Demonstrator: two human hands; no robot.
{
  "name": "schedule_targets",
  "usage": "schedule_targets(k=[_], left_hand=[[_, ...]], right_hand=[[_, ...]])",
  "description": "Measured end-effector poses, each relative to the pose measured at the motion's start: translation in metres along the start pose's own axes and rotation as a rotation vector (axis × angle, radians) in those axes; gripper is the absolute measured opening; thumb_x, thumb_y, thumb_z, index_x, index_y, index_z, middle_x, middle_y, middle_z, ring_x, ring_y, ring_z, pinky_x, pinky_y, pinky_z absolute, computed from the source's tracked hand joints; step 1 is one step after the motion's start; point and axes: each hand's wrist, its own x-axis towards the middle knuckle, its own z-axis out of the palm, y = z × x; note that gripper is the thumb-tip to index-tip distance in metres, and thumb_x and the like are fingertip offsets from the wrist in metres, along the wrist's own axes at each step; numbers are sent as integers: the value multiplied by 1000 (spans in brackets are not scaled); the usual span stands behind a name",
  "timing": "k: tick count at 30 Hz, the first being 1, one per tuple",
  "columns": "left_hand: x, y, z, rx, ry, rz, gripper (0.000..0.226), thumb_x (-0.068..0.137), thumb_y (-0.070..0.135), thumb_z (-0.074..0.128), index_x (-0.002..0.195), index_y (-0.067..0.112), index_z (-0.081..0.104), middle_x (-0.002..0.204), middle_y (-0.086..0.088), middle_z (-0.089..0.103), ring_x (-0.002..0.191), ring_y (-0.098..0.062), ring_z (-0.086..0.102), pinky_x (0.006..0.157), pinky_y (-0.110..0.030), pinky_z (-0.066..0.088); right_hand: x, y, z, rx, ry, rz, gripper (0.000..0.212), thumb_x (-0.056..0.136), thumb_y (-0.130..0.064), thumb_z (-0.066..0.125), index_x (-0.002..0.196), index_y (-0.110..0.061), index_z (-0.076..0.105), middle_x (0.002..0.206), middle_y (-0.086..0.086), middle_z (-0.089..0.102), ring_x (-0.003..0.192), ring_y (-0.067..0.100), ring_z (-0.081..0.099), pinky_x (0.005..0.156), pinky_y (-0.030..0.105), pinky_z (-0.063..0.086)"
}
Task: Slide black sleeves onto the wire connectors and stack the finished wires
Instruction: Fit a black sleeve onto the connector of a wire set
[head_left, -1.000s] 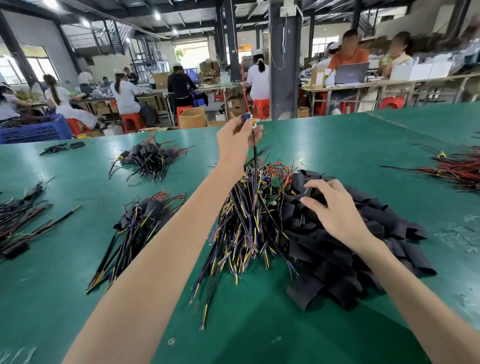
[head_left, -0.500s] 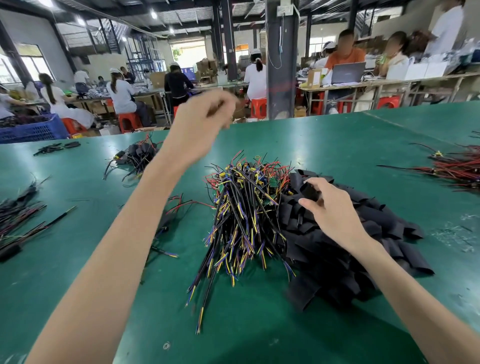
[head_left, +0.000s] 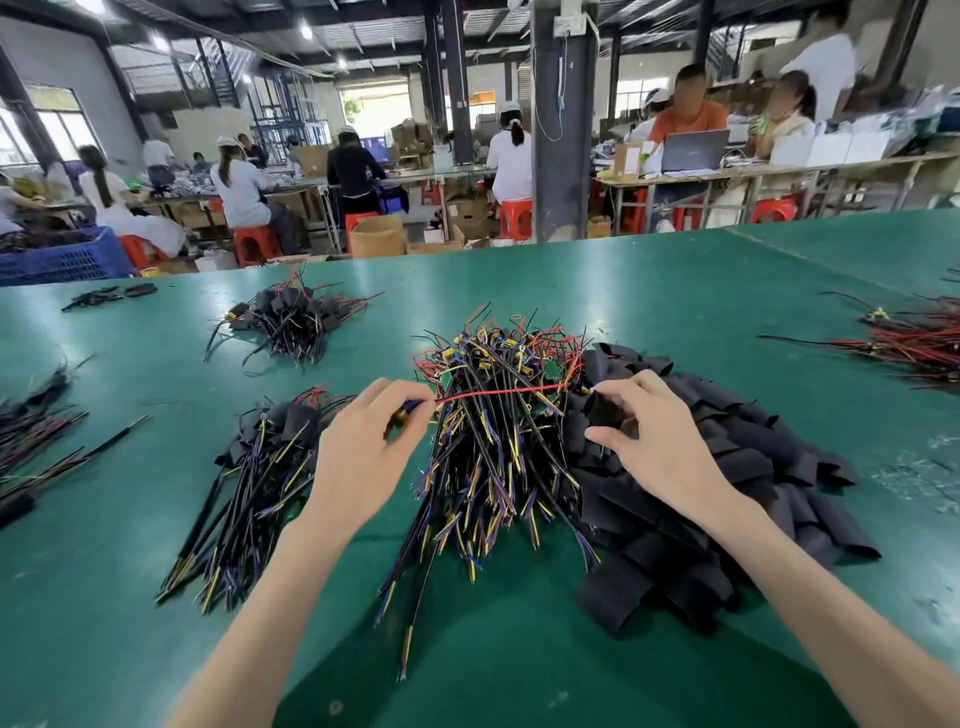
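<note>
— Where do we stand with our hands?

— Our left hand (head_left: 363, 452) has its fingers curled round a connector (head_left: 408, 409), blue and yellow as far as we can tell. A red wire (head_left: 498, 393) runs taut from it across to the other side. Our right hand (head_left: 660, 441) pinches one black sleeve (head_left: 602, 410) between thumb and fingers, its mouth turned towards the wire's free tip.

— Is the sleeve on the wire?

— We can't tell whether the tip has gone in; it ends right at the sleeve. We judge that we are at the threading step, with the slide along to the connector not yet done.

— What lies around us?

— Under the red wire sits the pile of unsleeved wires (head_left: 493, 467). The heap of loose sleeves (head_left: 753, 467) is beneath and beyond our right hand. The finished stack (head_left: 265, 467) lies just left of our left hand, all on the green surface (head_left: 519, 649).

— And the next move?

— We should keep the wire tight and straight, since a slack wire would buckle at the sleeve's soft mouth. Then we draw the sleeve leftwards until it covers the connector, and lay the wire on the finished stack.
</note>
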Motion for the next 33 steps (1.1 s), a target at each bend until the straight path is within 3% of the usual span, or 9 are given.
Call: schedule_targets(k=[3,6,10,17,24,33], left_hand=[[-7,1,1,58,29,38,5,91,25,61,92,25,66,82,12,55,67,-9,50,60,-28,43],[-9,4,3,120,69,117,22,91,37,49,92,25,68,81,10,57,59,-14,51,52,-28,46],[-10,4,7,177,101,180,20,91,36,50,92,27,68,80,8,59,58,-12,53,45,-29,47],[-13,8,11,139,102,226,8,91,34,53,96,33,59,82,6,58,59,-14,56,45,-31,48],[-13,9,8,144,166,188,8,92,33,52,98,33,58,80,1,56,55,-17,51,42,-29,44],[-16,10,14,149,70,204,12,92,38,48,101,36,55,80,5,55,62,-12,47,44,-30,47]], right_hand=[[-1,-5,-2,45,21,-34,39,73,-16,79,109,-16,63,93,-1,49,81,19,53,81,36,47],[-3,-11,-4,79,34,-83,39,70,-14,81,106,-14,64,93,2,51,82,20,55,82,36,47],[-4,-17,-6,94,44,-110,41,69,-13,82,106,-13,65,94,3,53,83,19,55,82,34,47],[-5,-18,-7,106,53,-86,39,70,-13,81,105,-12,66,92,2,52,78,15,52,80,28,43],[-3,-14,-6,86,68,-13,37,70,-10,80,104,-13,66,92,4,52,79,20,53,81,35,47],[-3,-18,-8,105,74,-27,37,70,-12,81,105,-14,66,93,3,53,83,18,55,84,33,46]])
